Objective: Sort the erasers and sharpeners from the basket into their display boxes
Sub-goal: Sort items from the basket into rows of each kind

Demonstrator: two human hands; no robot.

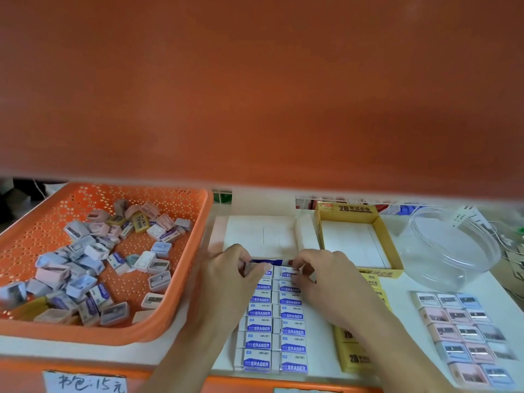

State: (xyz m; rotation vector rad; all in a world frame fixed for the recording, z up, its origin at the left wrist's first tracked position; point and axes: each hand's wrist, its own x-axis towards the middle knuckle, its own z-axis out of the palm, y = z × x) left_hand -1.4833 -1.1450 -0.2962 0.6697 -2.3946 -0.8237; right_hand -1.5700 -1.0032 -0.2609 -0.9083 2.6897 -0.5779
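Two rows of erasers [259, 329], printed ERASER, fill the near half of the white box [249, 231]; far half bare. Left hand [229, 270] and right hand [326, 275] each pinch one at the rows' far end. Yellow box [348, 211] reads 2B. Sharpeners [85, 251] in basket [181, 293].

Overhead, across the whole upper half, a blurred orange shelf [255, 95]. Below, a white shelf top [71, 354] with an orange front edge [241, 385], and at the lower left of that edge a handwritten paper price label [85, 382]. On the right, tilted, a clear round plastic tub [453, 251], with a printed paper slip [467, 219] just behind. Farther right, thin white cables [507, 239]. Along the back, a strip of white wire grid [222, 194].
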